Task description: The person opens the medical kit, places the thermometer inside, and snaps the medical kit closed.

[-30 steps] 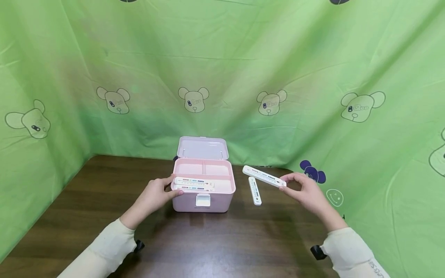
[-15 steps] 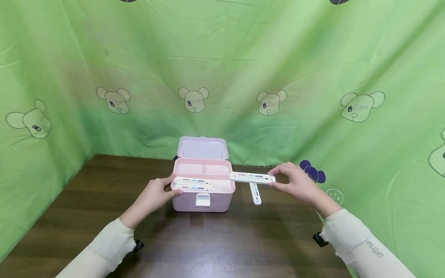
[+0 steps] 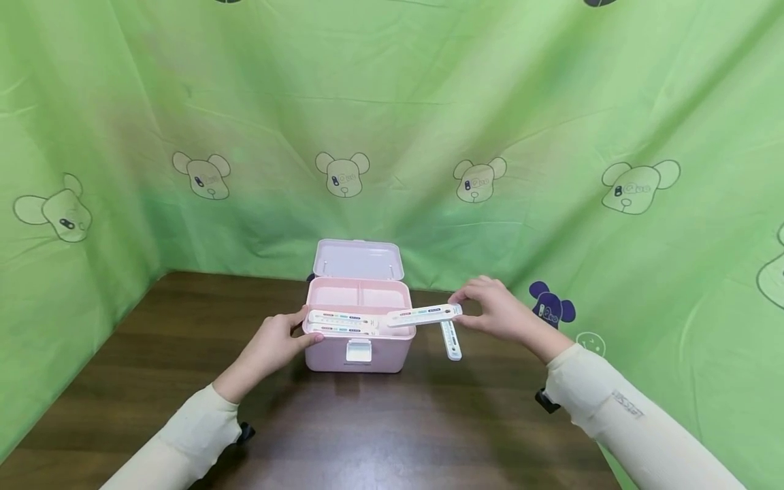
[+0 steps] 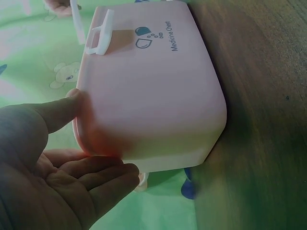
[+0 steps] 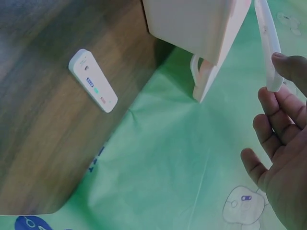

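Observation:
On the table stands an open pink medicine chest (image 3: 357, 355), its lid (image 3: 358, 260) tipped back. My left hand (image 3: 278, 344) grips its front left corner, thumb on the front rim and fingers along the side, as the left wrist view shows. My right hand (image 3: 497, 309) pinches the right end of a slim white case (image 3: 422, 315) with coloured labels and a printed scale, like a thermometer case. The case's left end is over the chest's front compartment. Two similar white cases (image 3: 343, 320) lie in that compartment at its left. Another white case (image 5: 93, 81) lies on the table right of the chest.
The chest's rear part has two small compartments (image 3: 333, 294) split by a divider. A white latch (image 3: 358, 350) sits on its front. Behind the brown table (image 3: 392, 435) hangs a green curtain (image 3: 392, 102) with bear-head prints.
My right hand has moved left, carrying the white case from above the table to over the chest's front compartment. The case has swung in angle. My left hand stays at the chest's corner.

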The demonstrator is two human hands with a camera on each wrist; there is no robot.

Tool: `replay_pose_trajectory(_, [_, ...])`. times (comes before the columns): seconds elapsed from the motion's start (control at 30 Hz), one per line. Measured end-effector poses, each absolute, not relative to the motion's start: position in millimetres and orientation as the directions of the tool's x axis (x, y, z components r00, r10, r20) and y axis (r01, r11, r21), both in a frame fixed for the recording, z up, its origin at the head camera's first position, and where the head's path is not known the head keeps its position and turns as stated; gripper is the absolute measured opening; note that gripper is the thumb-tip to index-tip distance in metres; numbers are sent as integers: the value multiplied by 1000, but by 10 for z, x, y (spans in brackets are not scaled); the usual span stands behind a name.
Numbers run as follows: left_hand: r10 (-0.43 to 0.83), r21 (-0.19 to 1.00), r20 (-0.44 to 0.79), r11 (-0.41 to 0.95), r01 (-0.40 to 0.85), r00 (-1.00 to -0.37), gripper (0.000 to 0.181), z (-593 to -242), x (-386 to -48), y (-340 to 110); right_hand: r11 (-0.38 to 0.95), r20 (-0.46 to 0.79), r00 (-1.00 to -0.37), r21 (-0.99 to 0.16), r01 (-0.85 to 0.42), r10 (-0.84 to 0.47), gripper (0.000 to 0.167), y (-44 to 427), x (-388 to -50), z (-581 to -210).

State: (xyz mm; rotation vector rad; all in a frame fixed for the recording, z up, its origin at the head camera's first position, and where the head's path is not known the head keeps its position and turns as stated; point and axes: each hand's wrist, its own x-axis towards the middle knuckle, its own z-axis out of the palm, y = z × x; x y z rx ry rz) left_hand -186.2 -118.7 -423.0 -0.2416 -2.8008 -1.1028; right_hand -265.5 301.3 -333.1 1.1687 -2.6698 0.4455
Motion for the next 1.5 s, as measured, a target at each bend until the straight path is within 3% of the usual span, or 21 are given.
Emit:
replay_pose_trajectory(0.47, [104,689,181,696,202,-978,77,-4217,-1876,-1168,594,181,-609,-133,-793,-772,25,2759,-2850,-3224])
replay_pose_trajectory(0.73, [108,673,185,711,206,-977,77,-4194,-1882,-1169,529,145,-539,-100,-842,-830,27,2651,-2974,-3159])
replay_pose_trajectory(1.5, [104,669,167,718,190,-980,77,-4214,-1866,-1170,415,-20,-417,-167,-895,-909,31,2343,-3138,-3108])
